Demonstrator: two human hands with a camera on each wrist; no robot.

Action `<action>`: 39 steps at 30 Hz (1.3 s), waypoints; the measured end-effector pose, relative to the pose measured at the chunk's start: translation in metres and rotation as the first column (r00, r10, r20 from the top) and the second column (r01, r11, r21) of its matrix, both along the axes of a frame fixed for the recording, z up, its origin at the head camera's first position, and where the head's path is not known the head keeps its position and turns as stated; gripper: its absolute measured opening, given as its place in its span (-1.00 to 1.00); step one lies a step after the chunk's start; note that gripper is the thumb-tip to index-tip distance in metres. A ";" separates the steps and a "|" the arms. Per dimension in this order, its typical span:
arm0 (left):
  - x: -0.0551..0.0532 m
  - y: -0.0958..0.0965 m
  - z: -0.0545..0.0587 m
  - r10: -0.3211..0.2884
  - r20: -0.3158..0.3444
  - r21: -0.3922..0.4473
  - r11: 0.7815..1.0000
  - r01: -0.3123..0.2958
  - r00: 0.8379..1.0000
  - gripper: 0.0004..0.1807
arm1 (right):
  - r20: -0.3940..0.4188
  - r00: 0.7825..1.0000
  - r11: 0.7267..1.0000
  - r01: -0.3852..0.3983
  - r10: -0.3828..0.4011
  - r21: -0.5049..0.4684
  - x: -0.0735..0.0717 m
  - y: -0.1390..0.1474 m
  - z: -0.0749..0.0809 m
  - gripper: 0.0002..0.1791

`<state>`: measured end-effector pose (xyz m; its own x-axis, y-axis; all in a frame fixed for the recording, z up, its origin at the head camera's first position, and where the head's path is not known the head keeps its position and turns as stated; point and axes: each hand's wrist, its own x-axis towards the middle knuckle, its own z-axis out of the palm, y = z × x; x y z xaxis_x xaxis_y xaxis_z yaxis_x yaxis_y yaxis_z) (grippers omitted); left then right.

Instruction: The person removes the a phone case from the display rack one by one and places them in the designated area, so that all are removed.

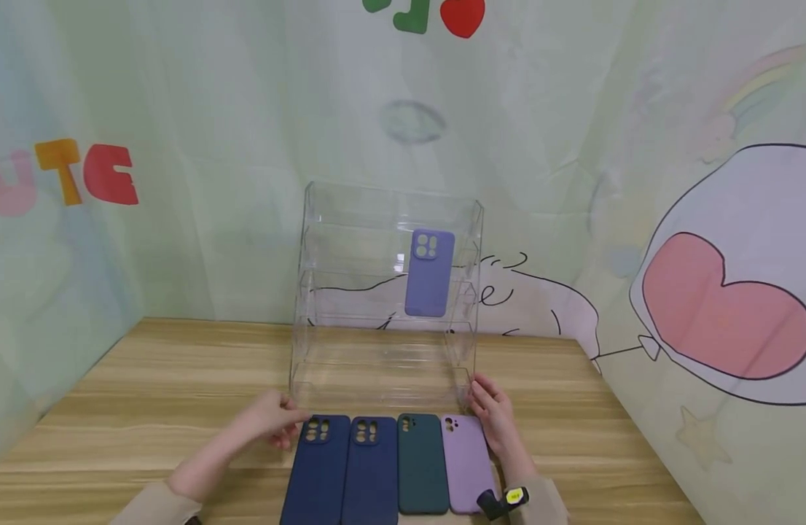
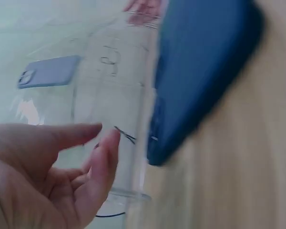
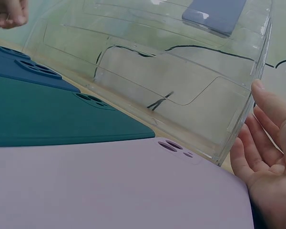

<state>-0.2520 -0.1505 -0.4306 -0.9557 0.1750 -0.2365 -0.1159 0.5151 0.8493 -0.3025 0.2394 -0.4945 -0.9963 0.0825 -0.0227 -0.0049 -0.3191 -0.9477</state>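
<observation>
A clear tiered display rack (image 1: 383,375) stands on the table, with a lavender phone case (image 1: 431,273) propped on an upper tier at right. My right hand (image 1: 493,412) is at the rack's lower right side, its thumb tip and fingers right at the clear side panel (image 3: 231,138). My left hand (image 1: 272,419) hovers beside the top left corner of the leftmost navy phone case (image 1: 316,467); the left wrist view shows thumb and fingers bent loosely around nothing. Beside that case lie a second navy case (image 1: 372,474), a dark green case (image 1: 422,467) and a light purple case (image 1: 467,467).
The wooden tabletop (image 1: 200,364) extends to both sides of the rack. A pale printed curtain (image 1: 232,182) hangs behind and around the table. A small dark device with a lit yellow screen (image 1: 513,496) sits at my right wrist, overlapping the purple case's lower corner in the head view.
</observation>
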 end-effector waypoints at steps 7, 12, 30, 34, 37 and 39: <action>-0.012 0.002 0.019 -0.175 0.002 0.126 0.977 0.173 0.985 -0.59 | -0.015 1.000 1.000 -0.003 0.003 0.014 -0.002 0.001 -0.001 -0.70; -0.022 0.014 0.034 -0.138 -0.034 0.158 0.977 0.142 0.990 -0.50 | 0.000 1.000 1.000 0.009 -0.009 0.018 -0.002 0.001 -0.001 -0.63; -0.062 0.050 0.090 -0.003 -0.277 0.307 0.947 0.091 0.961 -0.54 | -0.027 1.000 1.000 -0.014 0.014 0.011 0.000 0.001 -0.006 -0.69; -0.070 0.057 0.101 0.031 -0.294 0.323 0.944 0.069 0.955 -0.54 | -0.035 0.999 1.000 -0.019 0.019 0.008 0.000 0.001 -0.006 -0.64; -0.076 0.063 0.110 0.062 -0.313 0.341 0.939 0.051 0.948 -0.53 | -0.037 0.999 1.000 -0.020 0.021 0.020 0.000 0.001 -0.004 -0.58; -0.080 0.068 0.116 0.078 -0.321 0.353 0.935 0.043 0.944 -0.52 | -0.030 0.999 1.000 -0.016 0.016 0.018 0.001 0.001 -0.002 -0.58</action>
